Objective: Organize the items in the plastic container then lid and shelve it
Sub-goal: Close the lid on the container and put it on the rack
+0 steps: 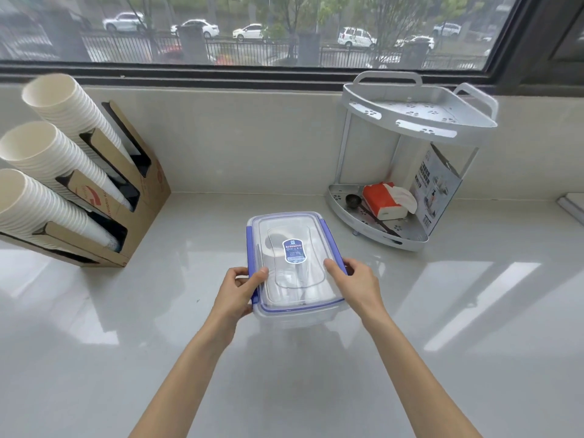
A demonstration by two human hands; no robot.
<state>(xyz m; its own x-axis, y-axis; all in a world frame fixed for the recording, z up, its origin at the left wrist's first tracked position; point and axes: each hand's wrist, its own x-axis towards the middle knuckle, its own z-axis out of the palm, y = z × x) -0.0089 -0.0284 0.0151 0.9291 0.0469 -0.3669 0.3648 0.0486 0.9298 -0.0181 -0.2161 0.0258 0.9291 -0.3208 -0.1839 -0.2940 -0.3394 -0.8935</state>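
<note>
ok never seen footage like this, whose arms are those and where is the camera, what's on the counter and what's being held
The single picture comes from a wide-angle camera worn on a person's head, looking forward and down, so the two bare arms are that person's own. There is no robot.

The left hand and right hand grip opposite sides of a clear rectangular plastic container with a blue-trimmed lid, which is already on. The contents look whitish but blurred.

It is at a pale glossy countertop by a window. At left a brown cardboard holder carries three stacks of white paper cups. At right stands a white two-tier corner shelf; its lower tier holds a red-and-white tissue pack and a dark spoon.
</note>
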